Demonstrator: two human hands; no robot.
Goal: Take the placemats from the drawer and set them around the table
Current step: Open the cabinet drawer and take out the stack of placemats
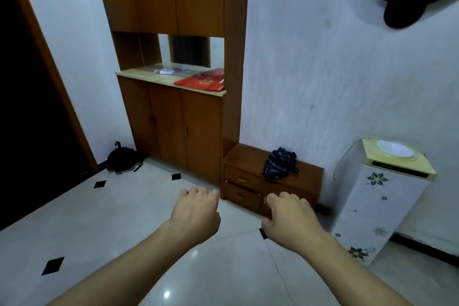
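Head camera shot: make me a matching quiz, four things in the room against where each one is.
Things:
1. red folder
2. dark patterned cloth
3. black bag
4. white dish

Places:
A. on the floor in the corner by the tall cabinet
B. on the floral stand
C. on the cabinet counter
D. on the low drawer unit

Pairs: 1-C, 2-D, 3-A, 4-B

Hands: two, the left hand point(196, 211) and the right hand point(289, 216). Low chest point(305, 181): one, with two drawers, an upper drawer point(242, 177) and a lower drawer point(239, 197). Tall cabinet point(173, 117): one. Red folders point(202, 82) on its counter: at least two, overlapping. Dark cloth bundle point(279, 164): one. Black bag point(121, 160): one. White floral stand point(372, 204): one. Black floor diamonds point(52, 265): four visible.
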